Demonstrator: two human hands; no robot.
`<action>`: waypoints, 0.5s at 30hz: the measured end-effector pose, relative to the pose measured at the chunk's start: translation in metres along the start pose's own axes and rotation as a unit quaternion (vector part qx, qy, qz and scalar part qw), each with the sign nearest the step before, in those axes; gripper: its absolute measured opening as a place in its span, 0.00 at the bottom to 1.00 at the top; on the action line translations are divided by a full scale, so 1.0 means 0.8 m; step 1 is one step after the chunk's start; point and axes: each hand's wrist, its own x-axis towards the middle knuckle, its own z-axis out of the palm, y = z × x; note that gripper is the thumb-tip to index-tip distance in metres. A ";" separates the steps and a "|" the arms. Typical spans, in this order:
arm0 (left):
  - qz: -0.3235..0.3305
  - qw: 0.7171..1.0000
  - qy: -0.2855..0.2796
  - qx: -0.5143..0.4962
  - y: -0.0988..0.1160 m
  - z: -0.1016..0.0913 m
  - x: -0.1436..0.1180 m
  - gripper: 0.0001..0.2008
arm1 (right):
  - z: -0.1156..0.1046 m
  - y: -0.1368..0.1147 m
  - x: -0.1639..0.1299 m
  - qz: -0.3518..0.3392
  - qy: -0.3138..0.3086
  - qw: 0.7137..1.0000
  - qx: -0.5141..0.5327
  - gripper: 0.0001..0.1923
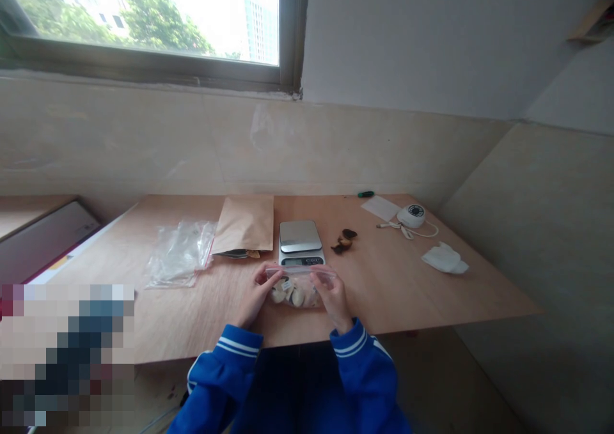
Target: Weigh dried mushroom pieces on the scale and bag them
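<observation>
A clear zip bag [303, 279] with several pale, round dried slices inside lies at the table's front edge. My left hand [261, 288] pinches its top left corner, and my right hand [330, 290] grips the top right corner, with the zip strip running between them. Just beyond the bag stands a kitchen scale [300, 237] with a bare silver plate; the bag's top edge comes close to its display. A few dark brown dried pieces [343, 242] lie right of the scale.
Left of the scale are a brown paper bag [247, 223], its mouth toward me, and a pile of clear plastic bags [180, 255]. On the right are a white dome camera [410, 217] with its cable, a crumpled white tissue [445, 259], a paper sheet [380, 208] and a green object [366, 194].
</observation>
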 end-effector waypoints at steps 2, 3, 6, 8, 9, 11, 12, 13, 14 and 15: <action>-0.004 1.000 0.004 0.001 0.002 0.000 -0.001 0.11 | 0.001 0.000 0.000 0.002 0.003 1.000 -0.005 0.12; -0.007 1.000 0.006 0.001 0.003 0.000 -0.001 0.11 | 0.001 0.000 0.001 0.000 0.006 1.000 -0.008 0.12; -0.007 1.000 0.007 0.011 0.003 -0.001 -0.001 0.11 | 0.000 -0.003 0.000 -0.011 0.003 1.000 -0.014 0.11; 0.004 1.000 0.010 0.026 0.002 -0.001 -0.002 0.11 | -0.001 -0.005 0.000 -0.016 -0.001 1.000 -0.015 0.11; 0.009 0.999 0.012 0.031 0.002 -0.001 -0.002 0.11 | -0.001 -0.006 0.000 -0.016 -0.004 1.000 -0.014 0.11; 0.014 0.999 0.011 0.034 -0.001 -0.001 -0.002 0.10 | -0.001 -0.006 0.000 -0.017 -0.003 1.000 -0.007 0.10; 0.015 0.999 0.009 0.032 -0.002 -0.001 -0.002 0.10 | -0.001 -0.006 0.000 -0.014 -0.002 1.000 -0.003 0.09; 0.015 0.999 0.006 0.028 -0.003 -0.001 -0.002 0.10 | -0.001 -0.005 0.000 -0.011 0.000 1.000 -0.001 0.09; 0.017 0.999 0.005 0.027 -0.004 0.000 -0.002 0.10 | -0.002 -0.004 0.001 -0.007 0.000 1.000 0.002 0.09; 0.020 0.999 0.005 0.027 -0.005 0.000 -0.001 0.10 | -0.002 -0.003 0.001 -0.002 -0.001 1.000 0.003 0.09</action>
